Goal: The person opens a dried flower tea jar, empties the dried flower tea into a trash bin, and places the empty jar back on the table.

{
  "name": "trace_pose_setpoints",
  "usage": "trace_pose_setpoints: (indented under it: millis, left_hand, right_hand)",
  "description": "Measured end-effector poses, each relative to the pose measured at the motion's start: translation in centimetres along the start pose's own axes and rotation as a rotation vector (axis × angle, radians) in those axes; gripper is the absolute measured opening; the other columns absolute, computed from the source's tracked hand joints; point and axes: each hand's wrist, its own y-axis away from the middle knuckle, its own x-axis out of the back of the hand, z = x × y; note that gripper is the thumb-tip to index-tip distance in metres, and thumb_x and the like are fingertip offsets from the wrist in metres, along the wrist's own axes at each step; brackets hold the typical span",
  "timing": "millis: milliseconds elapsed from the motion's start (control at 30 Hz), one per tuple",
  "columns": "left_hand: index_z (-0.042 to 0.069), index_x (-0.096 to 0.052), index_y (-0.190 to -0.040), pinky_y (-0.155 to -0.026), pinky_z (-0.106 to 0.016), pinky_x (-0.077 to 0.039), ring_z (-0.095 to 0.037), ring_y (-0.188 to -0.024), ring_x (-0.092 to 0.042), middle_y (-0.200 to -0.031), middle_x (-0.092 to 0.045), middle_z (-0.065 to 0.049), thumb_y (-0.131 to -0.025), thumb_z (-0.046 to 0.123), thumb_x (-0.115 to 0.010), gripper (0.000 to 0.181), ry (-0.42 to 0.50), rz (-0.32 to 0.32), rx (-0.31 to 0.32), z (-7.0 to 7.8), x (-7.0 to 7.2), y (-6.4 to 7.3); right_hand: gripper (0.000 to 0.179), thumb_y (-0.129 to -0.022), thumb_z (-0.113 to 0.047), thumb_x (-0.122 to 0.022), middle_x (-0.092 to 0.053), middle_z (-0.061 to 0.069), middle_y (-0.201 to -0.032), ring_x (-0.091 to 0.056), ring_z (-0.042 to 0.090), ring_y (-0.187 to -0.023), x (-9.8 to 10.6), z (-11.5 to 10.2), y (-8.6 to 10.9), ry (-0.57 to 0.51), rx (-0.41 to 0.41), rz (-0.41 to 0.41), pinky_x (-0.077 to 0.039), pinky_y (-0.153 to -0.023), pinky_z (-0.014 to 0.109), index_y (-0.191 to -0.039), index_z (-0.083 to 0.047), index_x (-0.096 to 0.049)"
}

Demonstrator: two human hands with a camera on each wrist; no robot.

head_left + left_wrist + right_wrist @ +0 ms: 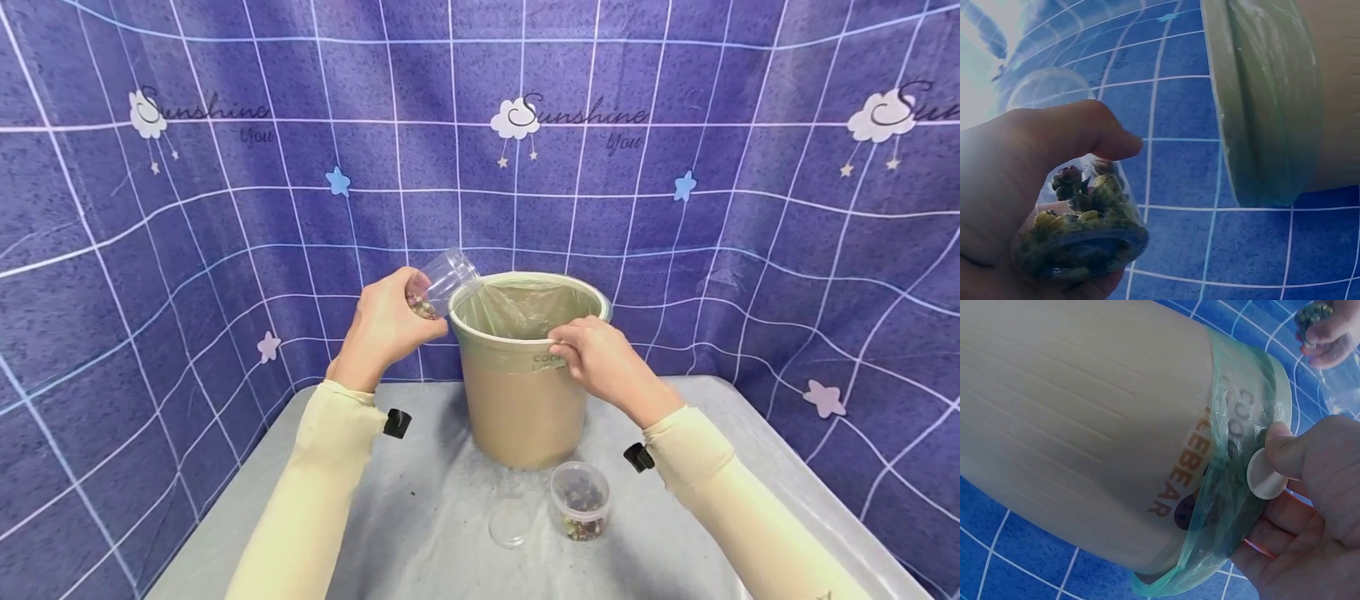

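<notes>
My left hand grips a clear plastic jar, tilted on its side with its mouth against the left rim of a beige trash bin. Dried flower buds, yellowish and dark red, lie bunched near the jar's base. A thin green bag lines the bin and folds down over its rim. At the bin's front right, my right hand pinches the rim, the thumb on an off-white rounded tab and the fingers on the other side.
In front of the bin on the grey-covered table stands another clear jar with dark and reddish dried pieces. Beside it lies a round clear lid. A blue checked curtain surrounds the table's back and sides.
</notes>
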Motion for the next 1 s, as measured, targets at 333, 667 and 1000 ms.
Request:
trace_pose_setpoints:
  millis: [333, 667, 1000]
  left_hand:
    - [0.008, -0.066, -0.106, -0.086, -0.046, -0.051, -0.031, -0.093, -0.062, -0.099, -0.070, -0.009, -0.065, 0.025, -0.086, 0.049, -0.071, 0.035, -0.119, 0.2, -1.0, -2.6]
    - [0.005, -0.065, -0.102, -0.086, -0.047, -0.049, -0.036, -0.093, -0.061, -0.094, -0.069, -0.011, -0.064, 0.016, -0.084, 0.044, -0.153, 0.052, -0.228, -0.1, -3.2, -4.8]
    - [0.007, -0.062, -0.101, -0.090, -0.046, -0.047, -0.037, -0.095, -0.059, -0.093, -0.067, -0.012, -0.065, 0.016, -0.087, 0.045, -0.218, 0.013, -0.270, -0.1, -4.0, -6.0]
  right_hand:
    - [0.007, -0.092, -0.012, -0.075, -0.075, 0.004, -0.093, -0.068, 0.029, -0.090, 0.1, -0.2, -0.2, 0.004, -0.004, 0.000, -0.054, -0.084, 0.047, -0.098, -0.008, -0.075]
    - [0.009, -0.091, -0.011, -0.076, -0.075, 0.005, -0.092, -0.068, 0.030, -0.091, 0.2, -0.3, -0.1, 0.009, 0.005, 0.008, -0.054, -0.084, 0.049, -0.099, -0.007, -0.075]
    - [0.009, -0.091, -0.012, -0.076, -0.075, 0.005, -0.093, -0.068, 0.031, -0.092, 0.0, -0.3, -0.1, 0.017, -0.005, -0.002, -0.054, -0.084, 0.050, -0.099, -0.008, -0.075]
